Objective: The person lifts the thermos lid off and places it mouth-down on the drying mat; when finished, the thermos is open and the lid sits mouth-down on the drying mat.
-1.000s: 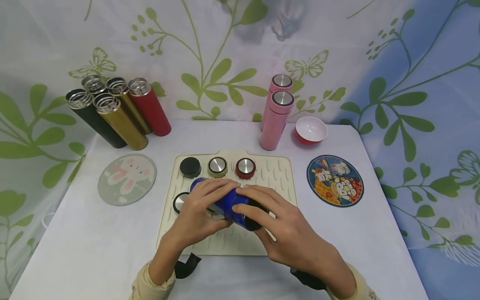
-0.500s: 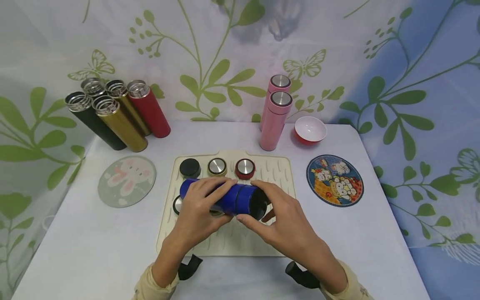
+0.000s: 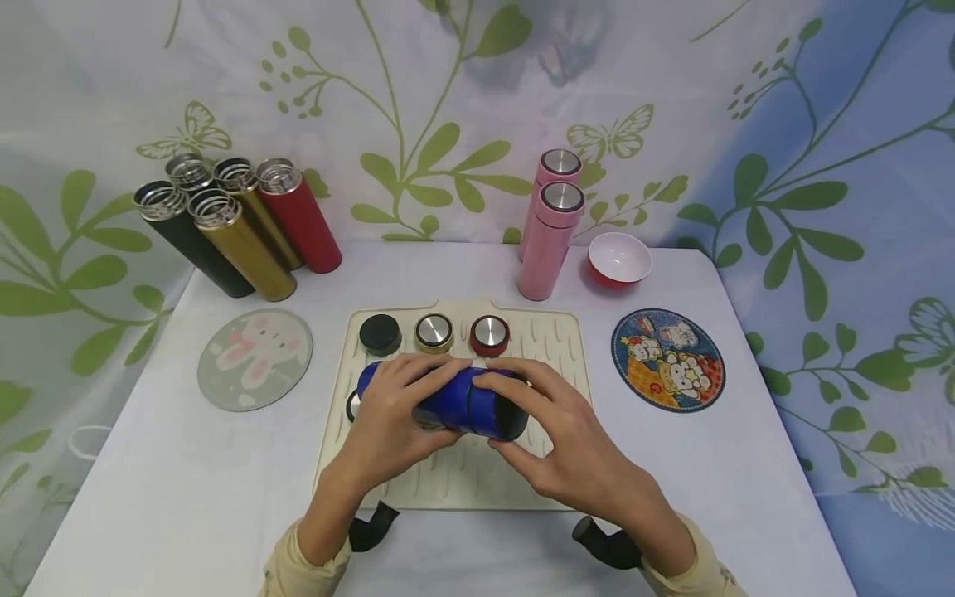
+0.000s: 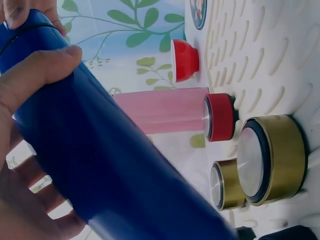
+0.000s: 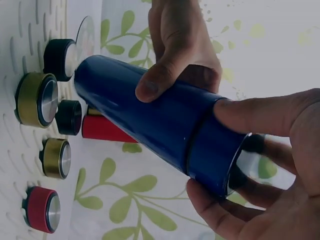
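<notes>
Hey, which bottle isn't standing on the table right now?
The blue bottle, held tilted by the left hand and right hand; the others stand upright on the table.

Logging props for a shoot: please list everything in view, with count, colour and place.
Drying mat: one, cream, centre
Blue bottle: one, blue, above the mat
Bottle lids: five; two black, two gold, one red; on the mat
Open bottles: five; two gold, one red, one dark, one mostly hidden; back left
Pink bottles: two, pink, silver tops, back right
Bowl: one, red outside, white inside, beside them
Rabbit-print round mat: one, grey-green and pink, left
Cartoon-print round mat: one, multicoloured, right
Table: one, white, underneath
Leaf-print backdrop: one, white, blue and green, behind
Wrist gear: two, black, at the wrists
Sleeves: two, beige, bottom edge
Left hand: one, bare, round the blue bottle
Right hand: one, bare, at its right end
</notes>
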`<act>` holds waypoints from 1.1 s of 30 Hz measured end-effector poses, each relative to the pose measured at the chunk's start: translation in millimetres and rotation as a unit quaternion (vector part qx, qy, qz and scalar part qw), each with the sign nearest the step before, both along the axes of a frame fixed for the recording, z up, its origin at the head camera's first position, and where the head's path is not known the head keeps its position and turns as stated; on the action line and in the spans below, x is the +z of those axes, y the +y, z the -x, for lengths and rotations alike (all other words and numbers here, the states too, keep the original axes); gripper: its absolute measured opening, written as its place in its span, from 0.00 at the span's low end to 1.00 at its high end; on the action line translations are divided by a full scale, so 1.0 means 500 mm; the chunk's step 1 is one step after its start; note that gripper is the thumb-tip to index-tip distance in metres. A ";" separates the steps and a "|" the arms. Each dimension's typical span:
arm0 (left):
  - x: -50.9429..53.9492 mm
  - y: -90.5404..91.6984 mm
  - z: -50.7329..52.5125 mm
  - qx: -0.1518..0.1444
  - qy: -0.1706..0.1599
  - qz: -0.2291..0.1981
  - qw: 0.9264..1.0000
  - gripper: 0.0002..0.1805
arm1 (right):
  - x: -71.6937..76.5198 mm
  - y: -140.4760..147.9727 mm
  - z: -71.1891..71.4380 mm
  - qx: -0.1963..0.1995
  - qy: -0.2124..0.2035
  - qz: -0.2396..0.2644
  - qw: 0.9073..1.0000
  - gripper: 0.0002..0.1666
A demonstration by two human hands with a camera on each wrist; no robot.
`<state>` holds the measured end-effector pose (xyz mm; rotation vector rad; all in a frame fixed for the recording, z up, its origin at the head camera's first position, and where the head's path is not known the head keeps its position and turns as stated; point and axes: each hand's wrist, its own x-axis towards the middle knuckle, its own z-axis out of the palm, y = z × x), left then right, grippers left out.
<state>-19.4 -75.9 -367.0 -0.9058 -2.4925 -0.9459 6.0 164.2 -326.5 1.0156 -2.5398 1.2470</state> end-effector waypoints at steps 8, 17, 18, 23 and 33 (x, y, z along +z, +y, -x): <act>-0.009 -0.004 0.000 -0.019 -0.072 -0.033 0.997 0.45 | 0.003 -0.002 0.006 0.016 0.001 -0.001 1.000 0.43; -0.010 0.007 -0.005 0.022 -0.032 -0.008 0.999 0.47 | 0.007 -0.015 0.005 -0.111 -0.125 -0.013 0.986 0.46; -0.010 0.009 -0.005 0.023 -0.025 -0.004 0.999 0.47 | 0.007 -0.017 0.004 -0.118 -0.127 -0.015 0.985 0.45; -0.008 0.005 -0.005 0.021 -0.018 0.003 1.000 0.46 | 0.006 -0.018 0.002 -0.103 -0.078 -0.021 0.991 0.41; -0.002 -0.005 0.000 0.001 -0.028 -0.011 1.000 0.44 | 0.001 -0.011 -0.001 -0.019 -0.015 0.001 1.000 0.39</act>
